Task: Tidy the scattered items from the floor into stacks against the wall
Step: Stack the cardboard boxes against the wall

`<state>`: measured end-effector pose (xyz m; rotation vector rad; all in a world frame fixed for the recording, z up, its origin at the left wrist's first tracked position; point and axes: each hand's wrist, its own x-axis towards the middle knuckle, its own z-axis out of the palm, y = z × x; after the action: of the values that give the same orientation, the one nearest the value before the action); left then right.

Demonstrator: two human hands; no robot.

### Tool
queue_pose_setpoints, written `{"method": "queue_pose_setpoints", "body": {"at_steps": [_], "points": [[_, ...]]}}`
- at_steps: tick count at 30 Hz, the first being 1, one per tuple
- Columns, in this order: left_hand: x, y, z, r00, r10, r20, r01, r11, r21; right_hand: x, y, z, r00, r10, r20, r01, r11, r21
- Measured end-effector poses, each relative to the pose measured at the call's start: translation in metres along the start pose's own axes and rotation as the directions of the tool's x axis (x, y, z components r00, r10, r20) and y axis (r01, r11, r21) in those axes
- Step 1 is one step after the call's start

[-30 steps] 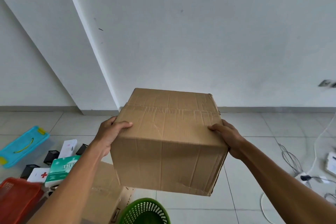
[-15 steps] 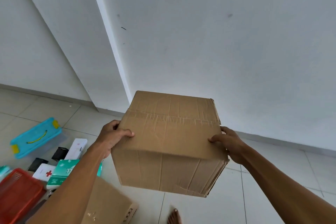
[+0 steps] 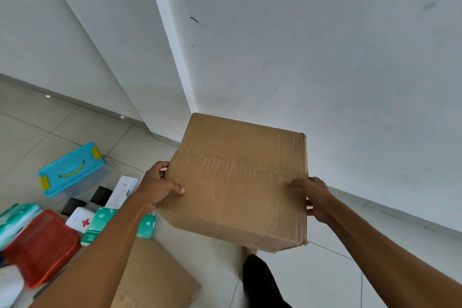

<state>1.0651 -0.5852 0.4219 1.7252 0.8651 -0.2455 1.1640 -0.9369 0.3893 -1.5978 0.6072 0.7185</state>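
Observation:
A taped brown cardboard box (image 3: 237, 180) hangs in the air in front of me, above the tiled floor and close to the white wall (image 3: 325, 57). My left hand (image 3: 156, 189) grips its left edge, thumb on top. My right hand (image 3: 313, 197) holds its right side, fingers curled over the top edge. On the floor at the left lie scattered items: a blue lidded container (image 3: 71, 170), a red basket (image 3: 41, 245), a white first-aid box (image 3: 80, 219), green tissue packs (image 3: 105, 222) and a second cardboard box (image 3: 155, 277) under my left forearm.
A wall corner (image 3: 175, 57) juts out just left of the held box. Small black holders (image 3: 100, 195) and a white carton (image 3: 122, 190) lie among the clutter. My leg in dark cloth (image 3: 260, 280) shows below the box. Bare tiles stretch right along the skirting.
The box has been carried closer to the wall and the view has tilted and swung right. The green basket and the cables have left the frame. Both hands keep their hold.

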Motion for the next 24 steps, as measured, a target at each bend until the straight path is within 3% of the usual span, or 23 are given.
{"method": "queue_pose_setpoints", "body": {"at_steps": [6,13,24], "points": [[0.088,0.02,-0.009,0.997,-0.08,-0.009,0.081,0.996,0.033,0.076,-0.032,0.04,0.99,0.114,0.078,-0.115,0.993,0.012],[0.184,0.008,-0.017,0.987,-0.157,-0.022,0.158,0.979,0.13,0.153,-0.049,0.086,0.981,0.182,0.06,-0.183,0.983,0.015],[0.345,-0.09,0.001,0.981,-0.191,0.04,0.174,0.947,0.27,0.288,0.045,0.144,0.939,0.344,0.007,-0.342,0.931,0.125]]}}
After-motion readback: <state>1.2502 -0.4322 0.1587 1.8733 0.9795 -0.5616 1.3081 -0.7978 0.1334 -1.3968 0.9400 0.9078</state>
